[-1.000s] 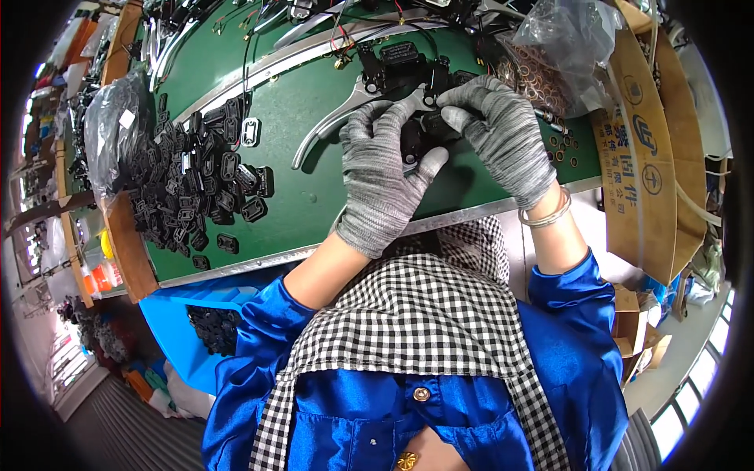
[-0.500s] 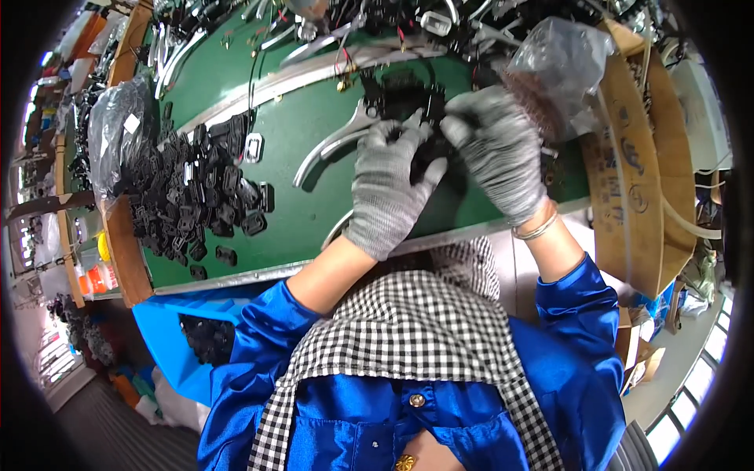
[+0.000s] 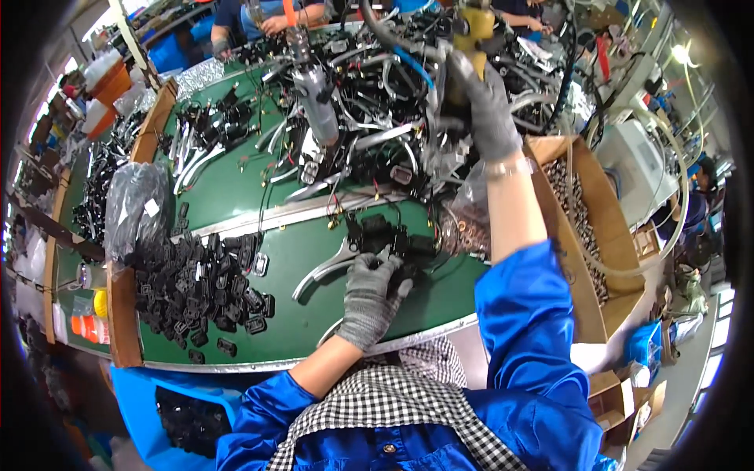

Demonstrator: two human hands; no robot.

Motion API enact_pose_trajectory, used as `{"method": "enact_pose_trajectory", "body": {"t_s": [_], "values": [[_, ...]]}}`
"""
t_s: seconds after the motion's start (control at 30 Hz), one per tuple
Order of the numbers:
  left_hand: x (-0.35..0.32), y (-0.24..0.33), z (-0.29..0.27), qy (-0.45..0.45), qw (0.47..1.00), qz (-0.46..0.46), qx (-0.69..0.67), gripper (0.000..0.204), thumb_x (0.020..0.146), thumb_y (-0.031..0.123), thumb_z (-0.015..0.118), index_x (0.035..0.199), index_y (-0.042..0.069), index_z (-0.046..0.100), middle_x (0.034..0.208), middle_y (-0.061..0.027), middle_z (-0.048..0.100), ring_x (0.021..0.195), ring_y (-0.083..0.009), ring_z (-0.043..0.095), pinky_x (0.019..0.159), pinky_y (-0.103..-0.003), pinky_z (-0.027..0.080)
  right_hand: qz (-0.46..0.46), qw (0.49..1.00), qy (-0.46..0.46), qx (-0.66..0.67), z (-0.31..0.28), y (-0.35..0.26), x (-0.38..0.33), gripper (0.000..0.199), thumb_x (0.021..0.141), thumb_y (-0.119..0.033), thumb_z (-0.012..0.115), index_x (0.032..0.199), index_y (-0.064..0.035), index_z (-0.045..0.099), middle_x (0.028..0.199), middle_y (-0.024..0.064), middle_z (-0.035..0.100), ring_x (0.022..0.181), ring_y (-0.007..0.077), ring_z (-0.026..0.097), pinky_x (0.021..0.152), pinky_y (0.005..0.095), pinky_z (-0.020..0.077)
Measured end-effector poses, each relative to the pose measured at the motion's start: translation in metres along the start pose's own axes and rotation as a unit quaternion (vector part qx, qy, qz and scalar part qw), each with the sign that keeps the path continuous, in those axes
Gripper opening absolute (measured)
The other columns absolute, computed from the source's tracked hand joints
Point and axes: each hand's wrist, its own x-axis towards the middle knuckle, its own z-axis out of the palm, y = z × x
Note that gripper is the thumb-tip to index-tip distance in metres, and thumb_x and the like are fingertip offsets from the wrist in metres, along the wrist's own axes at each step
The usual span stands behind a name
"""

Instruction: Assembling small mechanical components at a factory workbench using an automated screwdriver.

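Observation:
My left hand [image 3: 371,297], in a grey knit glove, presses on a black plastic part [image 3: 385,235] joined to a curved silver metal lever [image 3: 323,271] on the green table [image 3: 236,196]. My right hand [image 3: 483,106], also gloved, is raised high and grips a hanging yellow power screwdriver [image 3: 470,31] with hoses above the far side of the table. The two hands are far apart.
A heap of small black plastic parts [image 3: 196,286] lies left, beside a clear bag [image 3: 137,208]. A second hanging driver [image 3: 314,90] is at centre top. A cardboard box of small metal pieces [image 3: 577,220] stands right. Other people work at the far side.
My right hand left the black part and rose up to the hanging yellow screwdriver. My left hand stayed on the part. The view tilted upward, showing more of the table.

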Motion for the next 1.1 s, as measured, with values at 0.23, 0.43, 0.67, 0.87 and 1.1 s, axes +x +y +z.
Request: {"method": "enact_pose_trajectory", "body": {"t_s": [0.23, 0.43, 0.67, 0.87, 1.1], "values": [[-0.006, 0.004, 0.006, -0.046, 0.999, -0.009, -0.022, 0.04, 0.077, 0.025, 0.075, 0.112, 0.01, 0.064, 0.114, -0.0221, 0.052, 0.104, -0.0389, 0.052, 0.088, -0.044, 0.047, -0.063, 0.996, 0.059, -0.025, 0.033, -0.02, -0.08, 0.046, 0.089, -0.039, 0.066, 0.115, -0.0021, 0.06, 0.077, 0.0025, 0.063, 0.066, 0.014, 0.064, 0.06, 0.0286, 0.0532], [0.0, 0.002, 0.017, 0.016, 0.999, 0.034, 0.035, 0.036, 0.078, 0.026, 0.075, 0.108, 0.01, 0.063, 0.109, -0.0211, 0.053, 0.1, -0.0383, 0.054, 0.085, -0.047, 0.047, -0.047, 0.992, -0.018, 0.112, 0.041, -0.024, -0.118, 0.036, 0.093, -0.033, 0.064, 0.113, -0.0024, 0.062, 0.086, 0.0022, 0.065, 0.073, 0.011, 0.061, 0.065, 0.0251, 0.0498], [0.005, -0.001, 0.021, -0.021, 0.998, 0.006, 0.052, 0.041, 0.08, 0.03, 0.075, 0.109, 0.003, 0.063, 0.103, -0.0242, 0.056, 0.095, -0.0397, 0.055, 0.088, -0.045, 0.047, -0.037, 0.971, -0.055, 0.229, 0.039, -0.013, -0.129, 0.028, 0.096, -0.028, 0.061, 0.109, -0.003, 0.063, 0.092, 0.0024, 0.066, 0.079, 0.009, 0.061, 0.068, 0.0217, 0.048], [-0.001, 0.003, 0.019, -0.03, 0.998, -0.022, 0.06, 0.04, 0.075, 0.027, 0.077, 0.109, 0.008, 0.065, 0.106, -0.0217, 0.054, 0.099, -0.0377, 0.055, 0.088, -0.044, 0.049, -0.003, 0.989, 0.034, 0.146, 0.04, -0.002, -0.128, 0.027, 0.096, -0.026, 0.061, 0.109, -0.0025, 0.063, 0.094, 0.0037, 0.067, 0.083, 0.0101, 0.063, 0.07, 0.0217, 0.0492], [0.001, 0.001, 0.022, -0.024, 0.998, -0.008, 0.063, 0.04, 0.076, 0.027, 0.077, 0.108, 0.007, 0.065, 0.107, -0.0216, 0.054, 0.099, -0.0373, 0.055, 0.088, -0.044, 0.049, -0.168, 0.977, 0.122, -0.043, 0.025, 0.041, -0.125, 0.025, 0.099, -0.019, 0.055, 0.113, 0.0002, 0.062, 0.105, 0.0096, 0.067, 0.097, 0.0149, 0.063, 0.085, 0.0255, 0.0497]]}}
